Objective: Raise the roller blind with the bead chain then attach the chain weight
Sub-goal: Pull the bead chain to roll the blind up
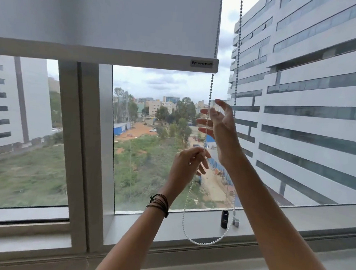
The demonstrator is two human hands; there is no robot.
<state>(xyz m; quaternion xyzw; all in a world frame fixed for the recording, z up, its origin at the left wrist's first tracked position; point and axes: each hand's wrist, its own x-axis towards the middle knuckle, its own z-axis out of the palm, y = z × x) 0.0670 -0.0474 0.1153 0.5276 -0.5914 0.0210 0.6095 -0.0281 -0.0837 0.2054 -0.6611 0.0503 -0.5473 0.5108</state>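
The white roller blind covers the top of the window, and its bottom bar hangs about a quarter of the way down. The white bead chain drops past the bar's right end and loops low over the sill. My left hand pinches the near strand of the chain. Just above it, my right hand is open with spread fingers beside the same strand, and the strand runs past its fingertips. The far strand hangs behind that hand. A small grey chain weight stands on the sill.
A small dark bottle stands on the grey window sill next to the weight. A thick vertical window frame divides the panes at the left. Outside are office buildings and open ground.
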